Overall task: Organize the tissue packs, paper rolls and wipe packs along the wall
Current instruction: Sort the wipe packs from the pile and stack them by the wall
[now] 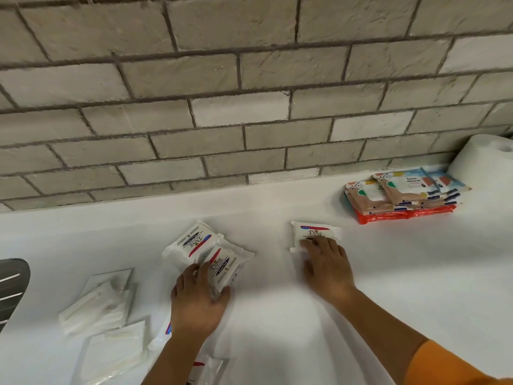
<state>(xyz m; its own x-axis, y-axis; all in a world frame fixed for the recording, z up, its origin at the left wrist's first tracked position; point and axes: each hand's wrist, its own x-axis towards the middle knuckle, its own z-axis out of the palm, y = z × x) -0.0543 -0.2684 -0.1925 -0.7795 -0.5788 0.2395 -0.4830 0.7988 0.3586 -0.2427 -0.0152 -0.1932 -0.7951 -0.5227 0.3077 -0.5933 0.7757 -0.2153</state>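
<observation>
Currently both hands are working the Dove packs on the white counter (277, 315). Left hand (198, 298) is curling around the near end of 1 Dove pack (222, 269), thumb and fingers closing on it; it's lying tilted, long axis running roughly 7 to 1 o'clock. A 2nd Dove pack (191, 241) is sitting just beyond at 11 o'clock from that hand, touching or overlapping the 1st, same rough axis. Right hand (326, 266) is resting flat and open, fingers spread on the lower edge of a 3rd Dove pack (315, 233), pressing rather than gripping, I think; motion blur is making that hard to confirm. That pack is lying with its long axis 9 to 3, parallel to the brick wall (249, 107).

Key relation: the sorted stack of wipe packs (402, 197) is sitting against the wall at 2 o'clock from the right hand, paper roll (483, 157) just behind it. Right hand is the nearer one, so its pack likely slides that way. Clear tissue packs (102, 301) are waiting at 9 o'clock of the left hand, unsorted.
</observation>
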